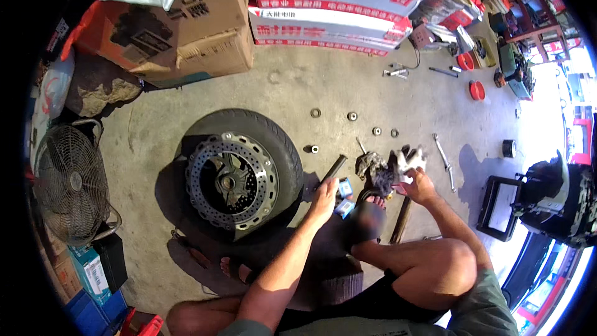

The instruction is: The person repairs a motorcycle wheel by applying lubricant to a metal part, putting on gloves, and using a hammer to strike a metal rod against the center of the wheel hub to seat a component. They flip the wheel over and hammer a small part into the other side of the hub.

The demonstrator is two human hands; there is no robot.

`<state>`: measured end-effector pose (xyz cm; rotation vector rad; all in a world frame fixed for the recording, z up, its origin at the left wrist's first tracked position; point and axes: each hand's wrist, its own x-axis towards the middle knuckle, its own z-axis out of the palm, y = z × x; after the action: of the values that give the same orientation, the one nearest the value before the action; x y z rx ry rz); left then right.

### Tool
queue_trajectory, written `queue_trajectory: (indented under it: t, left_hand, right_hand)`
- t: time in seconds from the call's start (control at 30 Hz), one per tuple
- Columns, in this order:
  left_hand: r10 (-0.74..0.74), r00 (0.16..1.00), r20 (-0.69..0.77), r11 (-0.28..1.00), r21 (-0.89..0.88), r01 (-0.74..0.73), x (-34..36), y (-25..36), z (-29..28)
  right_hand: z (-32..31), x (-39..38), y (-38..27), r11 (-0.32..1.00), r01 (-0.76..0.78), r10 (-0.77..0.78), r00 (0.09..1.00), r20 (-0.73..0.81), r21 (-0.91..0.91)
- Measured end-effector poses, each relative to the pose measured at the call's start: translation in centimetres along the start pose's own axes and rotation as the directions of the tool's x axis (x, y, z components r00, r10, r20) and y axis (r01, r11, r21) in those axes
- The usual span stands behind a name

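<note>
My left hand (323,202) is closed around a dark metal rod (336,166), whose far end points away from me. My right hand (421,187) grips the near edge of a grimy white work glove (410,159), fingers bent. Beside the glove lies a dark, dirty rag (372,165). Two small blue boxes (345,188) sit near my left hand. To its left, a motorcycle wheel (289,171) lies flat with its drilled brake disc (268,174) facing up. Several small rings and bushings (352,116) are spread on the floor beyond my hands.
A wrench (444,162) lies to the right, and a brown bar (401,219) by my foot. Cartons (333,25) line the far side. At left stands a fan (74,180); at right, a black frame (499,207) and red rings (477,90).
</note>
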<state>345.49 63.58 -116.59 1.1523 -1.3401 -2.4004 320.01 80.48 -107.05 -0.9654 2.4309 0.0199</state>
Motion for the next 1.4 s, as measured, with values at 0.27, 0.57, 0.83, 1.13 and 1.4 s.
queue_trajectory:
  t: [0.27,0.57,0.83,1.13,1.4]
  left_hand:
    - [-0.098,0.967,-0.237,0.97,-0.241,0.039,-2.3,-0.4,3.5]
    - [0.053,0.873,-0.484,0.99,0.137,0.015,-8.8,-5.2,3.2]
    - [0.053,0.911,-0.409,0.977,-0.169,-0.133,-11.5,-4.3,3.2]
    - [0.051,0.979,-0.197,0.999,0.006,-0.051,-12.9,-2.1,5.6]
    - [-0.049,0.994,-0.102,0.997,-0.068,0.043,-12.8,-0.6,6.7]
  right_hand:
    - [4.9,-2.7,-9.6,0.47,-0.219,-0.431,0.789,0.439,0.855]
    - [9.7,-4.8,-6.4,0.806,0.36,-0.43,0.902,0.046,0.47]
    - [9.0,-6.6,-7.8,0.347,-0.042,-0.574,0.781,0.248,0.937]
    - [7.0,-8.6,-7.4,0.42,0.048,-0.522,0.83,0.198,0.906]
    - [8.7,-8.2,-6.5,0.333,0.235,-0.559,0.829,-0.01,0.913]
